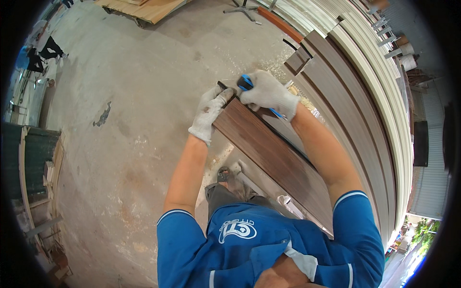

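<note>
A brown wood-grain plank (269, 141) slants from between my hands down toward my right side, with a black strip (288, 139) running along its right edge. My left hand (211, 110), in a pale work glove, grips the plank's far end, its fingers on the strip where a short black end sticks out. My gloved right hand (271, 91) is closed around a blue-and-black handled tool (245, 82), right beside that corner. A blue part of the tool shows below the palm. Its working end is hidden, so its exact kind cannot be told.
Stacked brown planks (345, 101) lie to my right, with long cream profiles (379, 96) beyond them. A wooden platform on wheels (149, 9) stands at the far left, near a metal stand base (241, 9). Another person's dark-clothed legs (50, 48) show at the left.
</note>
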`<state>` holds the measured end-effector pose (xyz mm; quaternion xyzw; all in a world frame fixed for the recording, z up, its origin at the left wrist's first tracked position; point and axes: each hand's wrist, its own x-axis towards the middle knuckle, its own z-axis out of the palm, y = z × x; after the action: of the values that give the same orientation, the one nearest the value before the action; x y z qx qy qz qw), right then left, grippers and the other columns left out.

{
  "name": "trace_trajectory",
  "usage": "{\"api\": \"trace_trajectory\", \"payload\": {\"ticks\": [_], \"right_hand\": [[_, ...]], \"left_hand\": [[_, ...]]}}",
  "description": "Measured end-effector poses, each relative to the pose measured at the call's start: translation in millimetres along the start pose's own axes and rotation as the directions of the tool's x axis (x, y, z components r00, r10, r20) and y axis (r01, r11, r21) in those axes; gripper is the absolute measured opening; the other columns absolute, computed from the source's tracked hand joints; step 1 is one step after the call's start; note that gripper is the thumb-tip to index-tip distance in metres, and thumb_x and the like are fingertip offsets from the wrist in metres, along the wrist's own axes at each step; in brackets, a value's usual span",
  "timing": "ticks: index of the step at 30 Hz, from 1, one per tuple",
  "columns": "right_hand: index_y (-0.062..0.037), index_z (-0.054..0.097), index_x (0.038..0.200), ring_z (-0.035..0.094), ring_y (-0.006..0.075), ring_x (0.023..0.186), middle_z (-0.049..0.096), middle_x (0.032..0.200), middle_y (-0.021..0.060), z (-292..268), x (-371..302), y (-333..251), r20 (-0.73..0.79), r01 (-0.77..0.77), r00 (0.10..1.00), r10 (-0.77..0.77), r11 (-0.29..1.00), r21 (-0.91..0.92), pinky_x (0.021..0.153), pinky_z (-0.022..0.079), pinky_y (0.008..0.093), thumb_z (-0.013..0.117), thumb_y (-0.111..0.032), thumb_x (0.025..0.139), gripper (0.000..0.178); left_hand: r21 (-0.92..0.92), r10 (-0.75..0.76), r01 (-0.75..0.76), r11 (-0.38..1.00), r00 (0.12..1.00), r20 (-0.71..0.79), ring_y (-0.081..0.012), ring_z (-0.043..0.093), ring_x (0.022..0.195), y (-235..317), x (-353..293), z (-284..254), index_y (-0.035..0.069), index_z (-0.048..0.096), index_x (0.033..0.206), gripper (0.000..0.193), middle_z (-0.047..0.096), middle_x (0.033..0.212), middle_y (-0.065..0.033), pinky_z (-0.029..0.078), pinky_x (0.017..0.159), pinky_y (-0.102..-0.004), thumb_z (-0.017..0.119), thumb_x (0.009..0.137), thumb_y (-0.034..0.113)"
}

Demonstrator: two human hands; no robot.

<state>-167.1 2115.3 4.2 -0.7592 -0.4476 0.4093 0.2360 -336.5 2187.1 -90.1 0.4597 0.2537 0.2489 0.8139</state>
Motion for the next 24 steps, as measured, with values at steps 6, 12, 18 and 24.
{"api": "trace_trajectory", "payload": {"ticks": [6,12,18,24], "right_hand": [[0.0015,0.061,0.119,0.074,0.0312,0.089,0.073,0.101,0.0218,-30,-13,-6,0.008,0.140,0.990,-0.141,0.970,-0.200,0.079,0.059,0.0388,0.078,-0.037,0.084,0.055],[-0.0048,0.059,0.130,0.069,0.0364,0.112,0.070,0.120,0.0228,-42,-48,22,0.076,0.112,0.993,-0.094,0.950,-0.292,0.099,0.051,0.0465,0.062,-0.035,0.102,0.042],[-0.0063,0.059,0.136,0.068,0.0364,0.116,0.070,0.124,0.0217,-39,-58,29,-0.029,0.048,0.997,-0.071,0.867,-0.495,0.098,0.052,0.0458,0.065,-0.035,0.101,0.045],[-0.0106,0.060,0.135,0.072,0.0394,0.103,0.073,0.107,0.0248,-36,-61,22,-0.034,0.249,0.956,-0.292,0.865,-0.435,0.091,0.054,0.0466,0.065,-0.033,0.101,0.040]], "left_hand": [[-0.037,0.000,-0.001,0.999,1.000,-0.008,-0.0084,0.063,0.094,7,-3,4,0.005,0.069,0.109,0.019,0.069,0.101,0.0010,0.051,0.084,-0.0261,0.068,0.102,0.023],[0.024,-0.012,0.012,1.000,0.999,-0.032,-0.0097,0.065,0.093,3,-3,-1,0.005,0.070,0.109,0.021,0.070,0.099,0.0004,0.052,0.083,-0.0269,0.070,0.100,0.023],[-0.008,-0.034,0.034,0.999,0.996,-0.086,-0.0111,0.066,0.090,2,-3,1,0.004,0.071,0.110,0.021,0.071,0.098,-0.0010,0.053,0.081,-0.0279,0.070,0.100,0.023],[-0.026,0.002,-0.004,1.000,0.997,-0.076,-0.0112,0.066,0.090,1,-2,2,0.004,0.071,0.109,0.021,0.072,0.098,-0.0019,0.053,0.082,-0.0277,0.071,0.100,0.022]]}}
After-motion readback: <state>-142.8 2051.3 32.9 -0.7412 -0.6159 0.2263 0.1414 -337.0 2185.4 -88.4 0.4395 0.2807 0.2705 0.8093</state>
